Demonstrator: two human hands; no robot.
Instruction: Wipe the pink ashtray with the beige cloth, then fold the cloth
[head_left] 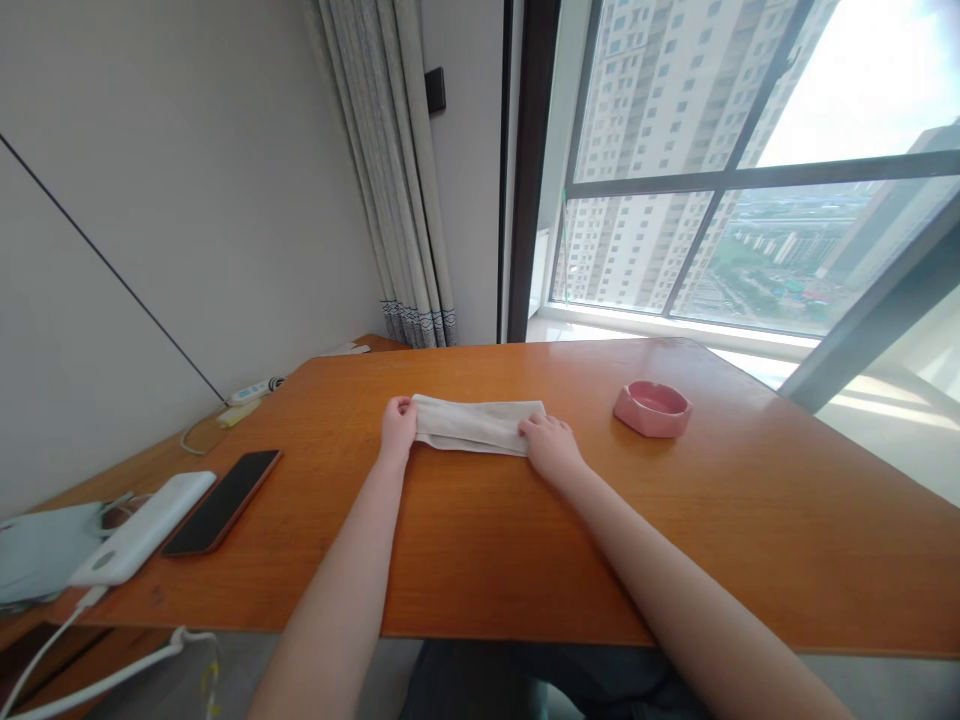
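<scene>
A white cloth (472, 424), folded into a long narrow strip, lies across the middle of the wooden table (517, 550). My left hand (398, 428) pinches its left end between thumb and fingers. At the opposite end, my right hand (551, 445) has its fingers bent over the cloth's right edge, with the thumb hidden below. A fold line runs along the length of the strip.
To the right stands a pink faceted ashtray (652, 409). On the left lie a dark phone (223, 502) and a white power bank (144, 529) with a cable plugged in. A power strip (255, 391) rests by the wall, near a grey curtain (397, 180).
</scene>
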